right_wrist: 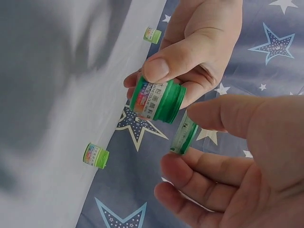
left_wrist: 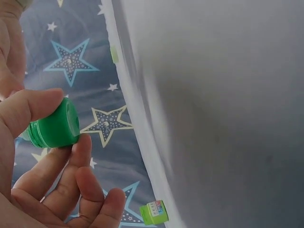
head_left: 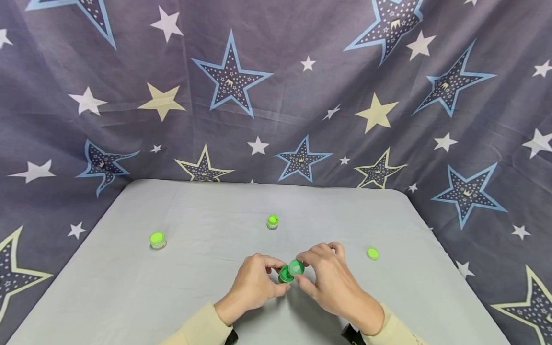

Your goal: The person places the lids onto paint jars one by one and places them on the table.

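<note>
My left hand [head_left: 254,282] grips a small green paint jar [right_wrist: 159,100] between thumb and fingers, holding it above the table. The jar has a printed label, and its mouth is uncovered. Right beside that mouth, my right hand [head_left: 329,280] pinches the jar's green lid [right_wrist: 184,135] at its edge. The lid is off the jar and tilted; whether the two touch is hard to tell. In the left wrist view, the jar's base [left_wrist: 71,121] faces away from the palm.
On the pale grey table [head_left: 207,297] stand two lime-green paint jars: one at the left [head_left: 157,240] with a lid on, another at the back middle [head_left: 272,222] that looks uncovered. A flat lime-green lid [head_left: 373,253] lies at the right. A star-patterned cloth [head_left: 276,124] hangs behind.
</note>
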`<state>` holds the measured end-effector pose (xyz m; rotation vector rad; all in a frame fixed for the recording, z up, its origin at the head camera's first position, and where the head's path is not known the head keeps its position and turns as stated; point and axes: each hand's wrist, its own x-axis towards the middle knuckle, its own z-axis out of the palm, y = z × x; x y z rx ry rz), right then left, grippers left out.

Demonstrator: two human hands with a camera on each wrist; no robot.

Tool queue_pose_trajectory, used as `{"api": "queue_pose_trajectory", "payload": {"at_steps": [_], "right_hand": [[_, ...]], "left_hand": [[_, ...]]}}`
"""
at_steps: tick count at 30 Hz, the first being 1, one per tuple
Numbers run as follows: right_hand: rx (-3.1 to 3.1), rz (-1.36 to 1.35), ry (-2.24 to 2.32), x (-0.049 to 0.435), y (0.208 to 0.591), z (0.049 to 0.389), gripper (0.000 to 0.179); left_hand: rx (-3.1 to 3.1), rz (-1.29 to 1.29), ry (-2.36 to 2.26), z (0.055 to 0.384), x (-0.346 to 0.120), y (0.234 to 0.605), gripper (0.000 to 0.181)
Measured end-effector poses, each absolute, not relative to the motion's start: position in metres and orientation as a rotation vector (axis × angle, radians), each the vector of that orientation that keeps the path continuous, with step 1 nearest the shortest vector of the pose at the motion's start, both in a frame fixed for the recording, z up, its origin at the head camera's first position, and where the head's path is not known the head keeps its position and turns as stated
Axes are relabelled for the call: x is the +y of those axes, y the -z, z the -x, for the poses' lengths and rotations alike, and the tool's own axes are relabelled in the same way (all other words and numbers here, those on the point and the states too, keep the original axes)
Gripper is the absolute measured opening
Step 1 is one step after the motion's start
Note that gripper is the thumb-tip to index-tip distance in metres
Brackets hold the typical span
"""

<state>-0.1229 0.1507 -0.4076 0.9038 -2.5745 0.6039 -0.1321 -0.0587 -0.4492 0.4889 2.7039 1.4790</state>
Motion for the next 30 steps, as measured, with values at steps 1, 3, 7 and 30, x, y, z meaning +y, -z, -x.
{"api": "queue_pose_trajectory", "payload": {"at_steps": [1, 3, 7, 30], "right_hand": [[-2.574, -0.908, -0.603, 0.1501, 0.4075, 0.1228, 0.025], [-2.576, -0.916, -0.602, 0.1491, 0.4075, 0.1224, 0.024], [-2.581, -0.925, -0.608, 0.1473, 0.4070, 0.1216, 0.023], [-2.599, -0.972, -0.568, 0.1421, 0.4084, 0.1209, 0.022]], "left_hand": [[2.702, -0.491, -1.479, 0.1321, -0.0586, 0.4493, 0.025], [2.705, -0.492, -1.476, 0.1322, -0.0584, 0.4499, 0.025], [2.709, -0.499, -1.481, 0.1324, -0.0577, 0.4500, 0.025], [2.723, -0.535, -1.466, 0.1326, -0.0562, 0.4514, 0.025]]}}
